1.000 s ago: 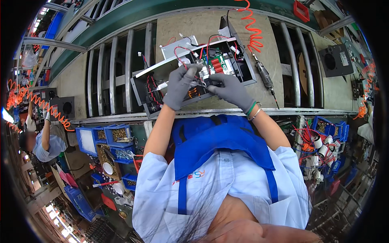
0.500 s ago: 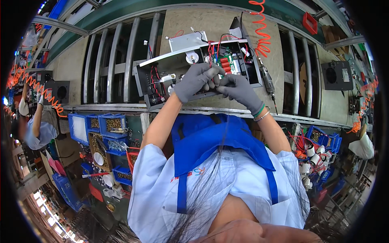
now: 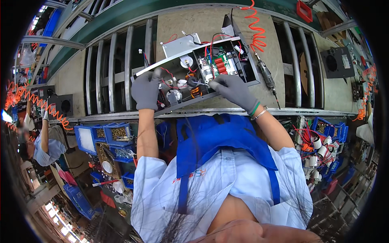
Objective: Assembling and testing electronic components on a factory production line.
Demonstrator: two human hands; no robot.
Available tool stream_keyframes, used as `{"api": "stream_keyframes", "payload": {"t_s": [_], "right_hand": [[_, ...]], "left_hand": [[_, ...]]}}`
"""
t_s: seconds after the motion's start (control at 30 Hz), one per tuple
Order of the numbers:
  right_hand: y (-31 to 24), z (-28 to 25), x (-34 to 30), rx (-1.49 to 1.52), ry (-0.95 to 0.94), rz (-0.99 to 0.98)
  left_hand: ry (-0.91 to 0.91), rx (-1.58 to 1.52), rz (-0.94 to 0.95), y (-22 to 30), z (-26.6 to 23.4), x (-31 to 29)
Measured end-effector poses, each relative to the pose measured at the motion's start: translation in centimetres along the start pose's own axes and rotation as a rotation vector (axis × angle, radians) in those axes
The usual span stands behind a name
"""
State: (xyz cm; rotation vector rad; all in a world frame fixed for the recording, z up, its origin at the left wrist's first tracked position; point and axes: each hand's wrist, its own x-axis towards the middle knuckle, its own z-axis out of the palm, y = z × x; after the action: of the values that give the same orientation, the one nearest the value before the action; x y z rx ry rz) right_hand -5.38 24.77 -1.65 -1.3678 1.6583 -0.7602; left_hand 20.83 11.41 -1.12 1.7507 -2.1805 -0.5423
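Note:
An open metal case (image 3: 190, 102) lies slanted before me, holding a green circuit board (image 3: 219, 67) with red parts, a coil with orange windings (image 3: 196, 91) and loose red wires (image 3: 167, 72). My left hand (image 3: 145, 91), in a grey glove, is curled over the case's left end; whatever its fingers hold is hidden. Over the case's front edge, my gloved right hand (image 3: 235, 92) pinches with thumb and fingers. A thin pale strip (image 3: 199, 83) reaches from near those fingertips toward the coil, its kind unclear.
A power screwdriver (image 3: 266, 75) lies right of the case, by a red coiled cord (image 3: 257, 32). A pale metal plate (image 3: 181, 45) sits behind. Blue bins (image 3: 117, 133) of small parts stand front left; wired white parts (image 3: 320, 150) lie front right. Metal rollers (image 3: 112, 69) flank the board.
My hands have parted: the left went left to the case's end, while the right stayed near the middle. The coil and wires between them now show. The whole view has shifted slightly.

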Motion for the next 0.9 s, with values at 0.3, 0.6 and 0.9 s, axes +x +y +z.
{"api": "stream_keyframes", "payload": {"t_s": [0.3,0.6,0.9], "right_hand": [[-2.1,4.0,-0.1,-0.168,0.011,-0.103],[1.8,1.5,0.2,-0.215,0.416,-0.308],[4.8,1.8,1.3,-0.579,0.536,-0.394]], "left_hand": [[-0.275,-0.176,0.898,2.9,3.0,-0.8],[-0.668,-0.167,0.952,3.9,5.1,2.3],[-0.916,0.089,1.187,5.6,5.5,4.8]]}}
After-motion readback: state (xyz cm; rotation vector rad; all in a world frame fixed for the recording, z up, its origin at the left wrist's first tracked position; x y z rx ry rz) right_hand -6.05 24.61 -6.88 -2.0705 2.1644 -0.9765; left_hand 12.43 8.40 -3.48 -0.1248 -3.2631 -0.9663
